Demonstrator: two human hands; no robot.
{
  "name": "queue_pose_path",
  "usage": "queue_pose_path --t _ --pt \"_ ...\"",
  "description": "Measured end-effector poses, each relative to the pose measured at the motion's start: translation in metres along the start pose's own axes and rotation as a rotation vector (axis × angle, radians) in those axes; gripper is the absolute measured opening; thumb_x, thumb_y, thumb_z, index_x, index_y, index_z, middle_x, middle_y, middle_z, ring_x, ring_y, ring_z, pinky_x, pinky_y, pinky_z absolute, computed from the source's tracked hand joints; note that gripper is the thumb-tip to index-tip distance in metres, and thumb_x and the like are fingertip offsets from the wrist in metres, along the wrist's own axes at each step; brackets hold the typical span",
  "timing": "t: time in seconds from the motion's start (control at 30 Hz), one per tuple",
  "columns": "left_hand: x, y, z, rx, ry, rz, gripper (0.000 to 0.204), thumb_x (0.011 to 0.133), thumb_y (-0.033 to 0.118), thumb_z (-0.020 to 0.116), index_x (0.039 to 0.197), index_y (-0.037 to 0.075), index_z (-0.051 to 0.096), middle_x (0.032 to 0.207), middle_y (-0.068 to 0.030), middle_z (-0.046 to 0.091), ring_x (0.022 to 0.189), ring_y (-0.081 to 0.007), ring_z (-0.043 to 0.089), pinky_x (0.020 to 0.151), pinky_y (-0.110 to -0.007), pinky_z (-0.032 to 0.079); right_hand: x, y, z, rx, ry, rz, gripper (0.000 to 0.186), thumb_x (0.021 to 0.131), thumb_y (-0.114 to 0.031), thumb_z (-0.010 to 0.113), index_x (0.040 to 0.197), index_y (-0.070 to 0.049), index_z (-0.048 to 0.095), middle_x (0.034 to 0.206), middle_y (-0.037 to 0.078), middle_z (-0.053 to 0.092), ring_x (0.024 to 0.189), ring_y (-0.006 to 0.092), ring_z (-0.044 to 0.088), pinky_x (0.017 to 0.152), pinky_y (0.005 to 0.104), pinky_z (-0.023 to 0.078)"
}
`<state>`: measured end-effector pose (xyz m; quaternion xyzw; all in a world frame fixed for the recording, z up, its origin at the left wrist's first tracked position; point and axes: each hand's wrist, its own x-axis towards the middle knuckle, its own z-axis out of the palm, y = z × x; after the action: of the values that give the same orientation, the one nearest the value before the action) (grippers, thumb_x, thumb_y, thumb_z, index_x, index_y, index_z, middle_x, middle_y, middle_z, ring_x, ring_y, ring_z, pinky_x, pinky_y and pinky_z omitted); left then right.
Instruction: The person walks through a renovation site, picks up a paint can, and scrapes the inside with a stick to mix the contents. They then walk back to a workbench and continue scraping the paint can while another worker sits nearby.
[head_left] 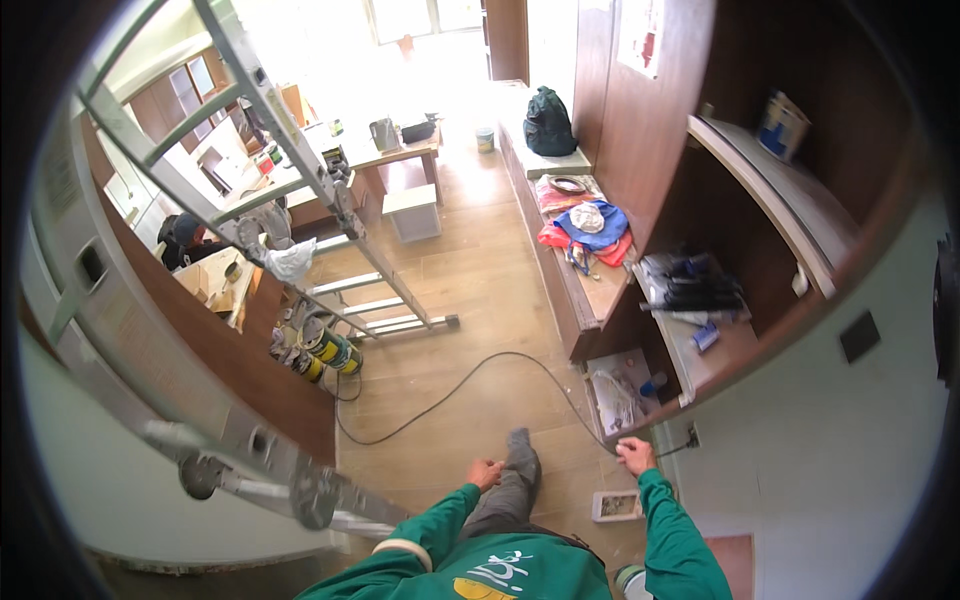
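My left hand is low in front of me, beside my grey trouser leg. Its fingers are curled together, and what they hold, if anything, is too small to make out. A cream ring like a roll of tape sits around my left forearm. My right hand is at the lower right, its fingers pinched closed. Past it runs a black cable, which loops over the floor and leads to a plug at the wall; whether the hand touches it I cannot tell. Below lies a white tray.
A metal ladder stands on the left, with several paint cans at its foot. Shelving with tools is on the right. A bench carries cloths and a dark backpack. Another person is at far left.
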<state>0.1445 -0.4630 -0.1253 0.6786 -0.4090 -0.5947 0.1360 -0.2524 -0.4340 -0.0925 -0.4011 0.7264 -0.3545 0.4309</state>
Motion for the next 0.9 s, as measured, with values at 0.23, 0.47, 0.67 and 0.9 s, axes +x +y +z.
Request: queue_pose_path --t 0.23,0.47,0.67,0.9 --pt "0.214 0.100 -0.076 0.480 0.061 -0.006 0.053 0.088 0.047 0.061 0.072 -0.003 0.071 0.059 -0.0123 0.066 0.061 -0.0214 0.069 0.056 -0.035 0.056 0.170 -0.093 0.047 -0.034 -0.107 0.063 0.021 0.083 -0.012 0.069 0.099 0.000 0.069 0.077 0.008 0.070 0.065 0.0173 0.068 0.062 0.0287 0.055" --pt "0.268 0.356 -0.194 -0.228 0.074 0.065 0.044 0.088 0.037 0.065 0.107 -0.003 0.066 0.091 -0.0136 0.071 0.074 -0.0207 0.071 0.059 -0.032 0.054 0.275 0.091 0.025 -0.964 -0.616 0.261 0.029 0.086 -0.032 0.055 0.101 -0.014 0.072 0.103 0.011 0.071 0.098 0.0280 0.067 0.084 0.0428 0.053" --pt "0.397 0.421 -0.288 -0.365 0.249 0.104 0.040 0.086 0.034 0.069 0.101 -0.004 0.066 0.086 -0.0119 0.070 0.071 -0.0185 0.069 0.056 -0.030 0.054 0.453 -0.052 0.089 -0.915 -0.652 0.304 0.035 0.083 -0.039 0.059 0.102 -0.014 0.074 0.113 0.010 0.069 0.103 0.0287 0.066 0.088 0.0428 0.052" --pt "0.505 0.327 -0.337 -0.523 0.482 -0.605 0.031 0.087 0.022 0.067 0.103 -0.004 0.065 0.091 -0.0213 0.070 0.072 -0.0320 0.071 0.059 -0.044 0.059 0.855 -0.276 0.199 -0.585 -0.531 0.311 0.022 0.084 -0.020 0.062 0.071 -0.004 0.069 0.058 0.012 0.063 0.047 0.0208 0.062 0.043 0.0357 0.051"
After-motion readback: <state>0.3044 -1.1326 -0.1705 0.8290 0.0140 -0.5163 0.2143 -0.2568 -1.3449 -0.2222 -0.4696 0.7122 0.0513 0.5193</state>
